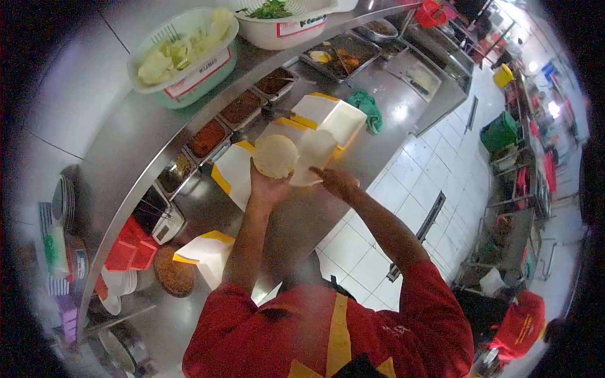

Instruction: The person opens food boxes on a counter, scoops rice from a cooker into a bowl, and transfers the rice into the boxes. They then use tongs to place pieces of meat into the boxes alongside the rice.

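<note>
1. Your left hand [271,189] was gripping the round white rice portion [275,155] from below, over the near side of an open box [317,148].
2. Your right hand [339,183] was closed on a slim utensil [357,183], just right of the rice; its working end was unclear.
3. More boxes on the table [394,94]: left box [234,170] beside your left hand, far box [345,123] next to the green cloth [367,113], near box [211,255] by your left forearm.
4. Food trays [208,138] lined the table's back edge.
</note>
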Action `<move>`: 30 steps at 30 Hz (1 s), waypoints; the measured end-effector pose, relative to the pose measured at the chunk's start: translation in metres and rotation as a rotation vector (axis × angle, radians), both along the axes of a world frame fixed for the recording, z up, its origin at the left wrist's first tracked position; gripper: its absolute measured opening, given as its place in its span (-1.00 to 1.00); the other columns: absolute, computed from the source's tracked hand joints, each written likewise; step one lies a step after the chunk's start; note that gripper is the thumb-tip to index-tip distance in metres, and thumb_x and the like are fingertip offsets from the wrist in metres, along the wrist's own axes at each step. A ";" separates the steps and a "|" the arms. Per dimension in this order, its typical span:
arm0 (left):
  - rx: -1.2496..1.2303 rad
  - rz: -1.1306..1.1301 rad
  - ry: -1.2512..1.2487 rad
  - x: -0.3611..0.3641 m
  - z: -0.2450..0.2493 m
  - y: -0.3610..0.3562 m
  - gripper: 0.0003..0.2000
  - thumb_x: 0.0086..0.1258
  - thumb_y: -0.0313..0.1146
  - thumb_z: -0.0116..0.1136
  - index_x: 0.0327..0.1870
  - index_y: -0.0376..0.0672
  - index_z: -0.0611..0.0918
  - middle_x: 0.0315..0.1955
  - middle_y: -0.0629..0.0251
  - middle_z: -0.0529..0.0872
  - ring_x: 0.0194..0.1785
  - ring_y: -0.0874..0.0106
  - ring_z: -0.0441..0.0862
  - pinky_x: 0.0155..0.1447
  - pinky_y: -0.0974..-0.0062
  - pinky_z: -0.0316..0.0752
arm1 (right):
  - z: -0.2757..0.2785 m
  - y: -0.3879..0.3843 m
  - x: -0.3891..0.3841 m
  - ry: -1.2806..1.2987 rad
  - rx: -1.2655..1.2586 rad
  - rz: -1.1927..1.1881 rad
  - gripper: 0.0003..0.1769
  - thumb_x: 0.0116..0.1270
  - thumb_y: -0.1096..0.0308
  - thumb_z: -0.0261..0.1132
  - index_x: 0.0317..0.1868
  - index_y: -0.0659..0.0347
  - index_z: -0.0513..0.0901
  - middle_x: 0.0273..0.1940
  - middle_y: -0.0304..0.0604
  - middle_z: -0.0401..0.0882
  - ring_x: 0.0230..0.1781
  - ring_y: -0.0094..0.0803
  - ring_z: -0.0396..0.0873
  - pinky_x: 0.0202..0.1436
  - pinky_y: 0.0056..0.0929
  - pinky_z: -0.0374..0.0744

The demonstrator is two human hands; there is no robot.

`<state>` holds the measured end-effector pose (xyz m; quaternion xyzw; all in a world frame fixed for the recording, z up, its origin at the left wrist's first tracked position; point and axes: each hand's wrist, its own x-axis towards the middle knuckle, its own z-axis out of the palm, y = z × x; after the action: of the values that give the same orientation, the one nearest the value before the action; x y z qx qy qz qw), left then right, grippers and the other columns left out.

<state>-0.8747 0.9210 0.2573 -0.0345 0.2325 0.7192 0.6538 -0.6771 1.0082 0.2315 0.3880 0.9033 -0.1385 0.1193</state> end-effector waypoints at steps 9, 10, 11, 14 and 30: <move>0.046 -0.082 -0.003 0.016 -0.049 0.067 -0.47 0.37 0.21 -0.10 0.20 0.09 0.47 0.17 0.32 0.53 0.16 0.20 0.51 0.06 0.12 0.53 | -0.031 0.006 0.025 0.101 -0.167 0.211 -0.32 0.32 0.20 0.18 0.43 -0.14 0.19 0.05 0.02 0.59 -0.06 0.01 0.63 -0.04 -0.07 0.61; 0.060 -0.092 -0.001 0.022 -0.049 0.071 -0.48 0.38 0.20 -0.11 0.20 0.06 0.47 0.17 0.31 0.54 0.17 0.21 0.51 0.09 0.14 0.53 | -0.036 0.010 0.032 0.100 -0.169 0.243 -0.32 0.32 0.20 0.18 0.43 -0.14 0.19 0.05 0.02 0.59 -0.06 0.01 0.63 -0.04 -0.07 0.61; 0.056 -0.057 0.002 0.027 -0.056 0.075 -0.48 0.38 0.20 -0.11 0.20 0.06 0.47 0.17 0.31 0.54 0.17 0.21 0.51 0.09 0.14 0.53 | -0.043 0.014 0.044 0.159 -0.167 0.265 -0.32 0.31 0.21 0.19 0.43 -0.11 0.20 0.03 0.01 0.60 -0.06 0.01 0.63 -0.04 -0.07 0.61; 0.106 0.019 -0.010 0.038 -0.079 0.078 -0.49 0.41 0.17 -0.15 0.20 0.02 0.48 0.15 0.29 0.56 0.18 0.21 0.52 0.12 0.17 0.53 | -0.054 0.042 0.082 0.267 -0.193 0.407 -0.33 0.28 0.23 0.20 0.41 -0.04 0.23 0.02 0.01 0.61 -0.05 0.01 0.63 -0.03 -0.08 0.61; 0.050 0.310 0.469 0.099 -0.088 0.063 -0.55 0.41 0.02 -0.21 0.17 0.00 0.48 0.03 0.28 0.63 0.05 0.25 0.61 -0.05 0.29 0.55 | -0.030 0.184 0.024 0.440 -0.293 0.168 -0.54 0.18 0.03 0.31 -0.19 0.32 0.64 -0.23 0.16 0.64 -0.16 0.04 0.62 -0.01 -0.09 0.54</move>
<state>-0.7762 0.9838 0.1696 0.1138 0.3514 0.8046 0.4650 -0.6526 1.1919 0.2015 0.2509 0.9069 -0.3383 -0.0136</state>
